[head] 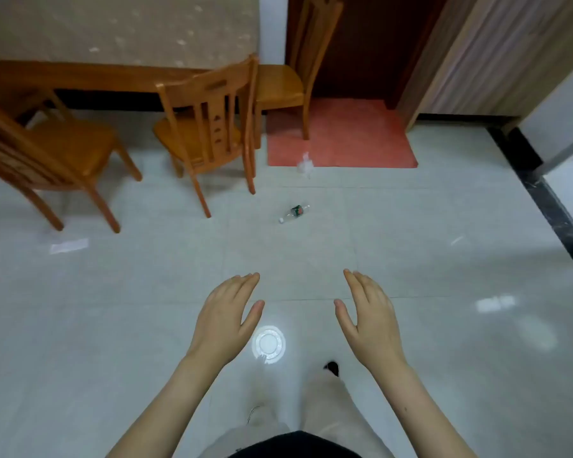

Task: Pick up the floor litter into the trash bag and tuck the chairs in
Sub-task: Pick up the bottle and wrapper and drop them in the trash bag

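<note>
Bottle (pixel 294 213) is seen lying on the floor well beyond both hands, centred between them, cap near-left, base far-right; left hand (pixel 225 320) and right hand (pixel 370 322) are held flat, empty.

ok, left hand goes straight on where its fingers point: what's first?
Probably the bottle lying on the floor; the left hand points roughly at it, with nothing between. The hand's height above the floor is unclear, so it might pass over.
</note>
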### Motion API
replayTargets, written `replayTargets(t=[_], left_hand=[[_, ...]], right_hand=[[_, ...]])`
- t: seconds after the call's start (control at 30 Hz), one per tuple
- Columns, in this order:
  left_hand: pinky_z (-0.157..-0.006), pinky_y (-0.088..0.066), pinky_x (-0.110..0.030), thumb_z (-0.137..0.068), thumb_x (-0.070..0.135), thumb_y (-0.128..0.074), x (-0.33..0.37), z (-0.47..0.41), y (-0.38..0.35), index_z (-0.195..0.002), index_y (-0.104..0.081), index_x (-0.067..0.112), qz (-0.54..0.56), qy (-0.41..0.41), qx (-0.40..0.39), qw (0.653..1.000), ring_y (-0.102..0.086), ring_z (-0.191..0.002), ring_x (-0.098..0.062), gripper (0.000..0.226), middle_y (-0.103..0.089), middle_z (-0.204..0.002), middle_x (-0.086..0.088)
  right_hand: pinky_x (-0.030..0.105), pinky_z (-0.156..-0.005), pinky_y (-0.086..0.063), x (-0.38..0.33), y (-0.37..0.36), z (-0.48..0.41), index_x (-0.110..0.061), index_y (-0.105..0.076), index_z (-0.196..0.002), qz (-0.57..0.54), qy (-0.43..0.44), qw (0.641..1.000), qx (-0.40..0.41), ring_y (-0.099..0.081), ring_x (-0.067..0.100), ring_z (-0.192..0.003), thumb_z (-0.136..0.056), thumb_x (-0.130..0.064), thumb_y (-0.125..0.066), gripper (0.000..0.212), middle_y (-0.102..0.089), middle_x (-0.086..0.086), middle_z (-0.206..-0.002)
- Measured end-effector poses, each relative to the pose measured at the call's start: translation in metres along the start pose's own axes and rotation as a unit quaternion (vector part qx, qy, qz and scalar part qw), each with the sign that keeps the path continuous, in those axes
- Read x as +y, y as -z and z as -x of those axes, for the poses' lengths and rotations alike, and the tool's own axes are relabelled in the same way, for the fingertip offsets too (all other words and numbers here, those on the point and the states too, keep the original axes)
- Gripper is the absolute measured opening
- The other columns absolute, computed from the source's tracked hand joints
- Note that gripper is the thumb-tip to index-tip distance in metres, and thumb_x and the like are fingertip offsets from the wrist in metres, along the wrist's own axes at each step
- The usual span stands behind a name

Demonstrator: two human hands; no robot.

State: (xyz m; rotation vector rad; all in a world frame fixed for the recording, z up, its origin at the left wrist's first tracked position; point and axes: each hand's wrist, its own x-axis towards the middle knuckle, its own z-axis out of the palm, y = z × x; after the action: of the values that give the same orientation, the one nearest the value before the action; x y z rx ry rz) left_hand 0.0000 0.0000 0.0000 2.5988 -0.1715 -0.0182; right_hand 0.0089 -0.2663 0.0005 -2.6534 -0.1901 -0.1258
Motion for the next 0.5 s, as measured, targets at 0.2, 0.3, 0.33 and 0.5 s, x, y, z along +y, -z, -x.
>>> replayTargets(t=[0.2,0.3,0.33,0.5], left_hand=[[-0.105,-0.035,-0.034,-0.094,0.048,-0.033,0.035,-0.091,-0.029,-0.137,-0.050,0.021,-0.004,-0.036,-0.017,0.999,-0.047,-0.127,-0.018,0.054,-0.055,-0.136,0.006],[-0.104,-0.037,-0.035,-0.094,0.049,-0.032,0.050,-0.139,-0.056,-0.137,-0.051,0.021,-0.007,-0.034,-0.031,0.999,-0.048,-0.127,-0.019,0.055,-0.055,-0.135,0.005],[-0.104,-0.038,-0.035,-0.094,0.050,-0.031,0.057,-0.155,-0.064,-0.137,-0.050,0.021,-0.013,-0.034,-0.035,0.999,-0.048,-0.127,-0.019,0.055,-0.056,-0.135,0.004],[-0.104,-0.037,-0.033,-0.095,0.050,-0.031,0.108,-0.250,-0.085,-0.137,-0.051,0.020,-0.013,-0.019,-0.019,1.000,-0.048,-0.126,-0.019,0.055,-0.056,-0.134,0.004]], right_hand=[[0.044,-0.106,-0.039,0.064,0.021,-0.057,-0.013,-0.046,-0.143,0.018,-0.028,0.999,0.026,-0.045,0.028,-0.134,-0.096,-0.042,-0.039,0.056,-0.052,0.008,-0.142],[0.042,-0.107,-0.038,0.109,0.022,-0.093,-0.014,-0.046,-0.144,0.024,-0.042,0.999,0.008,-0.045,0.027,-0.134,-0.097,-0.044,-0.037,0.056,-0.052,0.008,-0.142],[0.042,-0.107,-0.038,0.124,0.024,-0.107,-0.014,-0.046,-0.144,0.028,-0.045,0.999,-0.002,-0.045,0.027,-0.134,-0.097,-0.045,-0.036,0.056,-0.053,0.007,-0.141],[0.043,-0.109,-0.038,0.190,0.049,-0.188,-0.015,-0.044,-0.144,0.025,-0.039,0.998,-0.039,-0.044,0.026,-0.135,-0.097,-0.047,-0.033,0.059,-0.052,0.006,-0.142]])
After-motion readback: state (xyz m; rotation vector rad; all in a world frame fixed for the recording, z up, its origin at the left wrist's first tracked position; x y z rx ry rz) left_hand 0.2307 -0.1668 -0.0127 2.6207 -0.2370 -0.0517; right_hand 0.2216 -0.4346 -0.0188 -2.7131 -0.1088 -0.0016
